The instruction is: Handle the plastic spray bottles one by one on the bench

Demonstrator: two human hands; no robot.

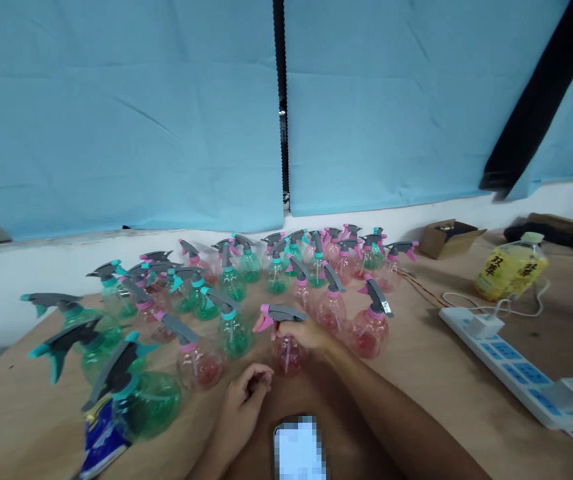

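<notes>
My right hand (300,331) is wrapped round the neck of a pink spray bottle (289,360), just under its grey and pink trigger head. This bottle stands upright on the table. My left hand (247,393) is loosely curled in front of it, fingers bent in, and nothing shows in it. Close by stand a green spray bottle (236,337) and another pink spray bottle (201,367). Two more pink bottles, one of them a spray bottle (369,333) with a grey head, are to the right of my right hand. A phone (300,448) with a blurred screen lies below my hands.
Many more green and pink spray bottles (276,277) crowd the table's back and left. A blue packet (102,437) lies front left. On the right are a white power strip (511,370) with plugs and cables, a yellow drink bottle (511,267) and an open cardboard box (446,241).
</notes>
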